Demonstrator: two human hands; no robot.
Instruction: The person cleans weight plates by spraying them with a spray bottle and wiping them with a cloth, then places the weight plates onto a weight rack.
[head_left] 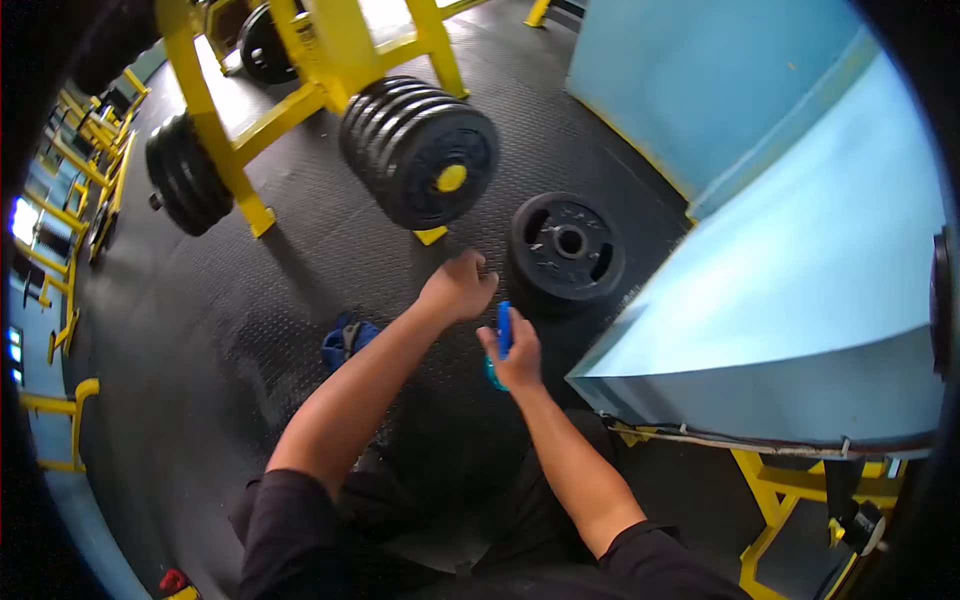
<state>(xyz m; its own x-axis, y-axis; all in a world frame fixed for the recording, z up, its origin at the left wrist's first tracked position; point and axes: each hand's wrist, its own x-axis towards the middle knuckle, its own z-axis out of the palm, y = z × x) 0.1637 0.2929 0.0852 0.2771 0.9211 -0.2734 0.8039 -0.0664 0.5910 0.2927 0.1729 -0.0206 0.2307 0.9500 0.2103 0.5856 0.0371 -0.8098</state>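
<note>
In the head view my left hand is held out over the black floor, left of a stack of weight plates. Its fingers are curled in and slightly blurred; what they hold, if anything, is hidden. Closer to me, my right hand is closed around a slim blue object that sticks up past the thumb. A teal piece shows just below that hand; whether it joins the blue object I cannot tell. On the floor beside my left forearm lies a crumpled blue and dark fabric item.
A yellow rack carries several black plates ahead of me. Light blue walls with a projecting lower edge stand close on my right. Yellow gym frames are at lower right, with more along the far left.
</note>
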